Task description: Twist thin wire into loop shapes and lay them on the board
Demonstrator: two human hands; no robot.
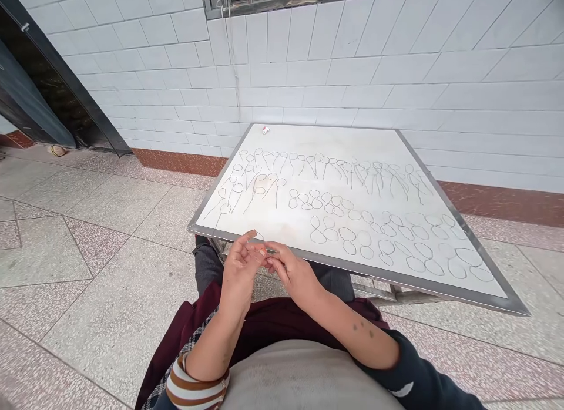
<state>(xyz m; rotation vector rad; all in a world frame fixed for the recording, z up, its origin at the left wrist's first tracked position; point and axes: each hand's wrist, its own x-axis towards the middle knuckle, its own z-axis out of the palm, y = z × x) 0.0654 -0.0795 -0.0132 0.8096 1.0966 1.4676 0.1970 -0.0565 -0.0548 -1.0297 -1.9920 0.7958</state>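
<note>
My left hand and my right hand meet at the fingertips, just off the near edge of the table. Pinched in my left hand is a thin wire, whose faint curve shows above the fingertips. The fingers of my right hand close around a small dark piece, too small and covered to name. Beyond them, the white tabletop carries many bent wires: rows of loops with long tails at the back and left, and wires curled into paired rings at the front and right.
The tabletop has a grey metal rim. A small white and red item lies at its far left corner. Behind stands a white tiled wall, with a dark doorway on the left. My knees are under the near edge.
</note>
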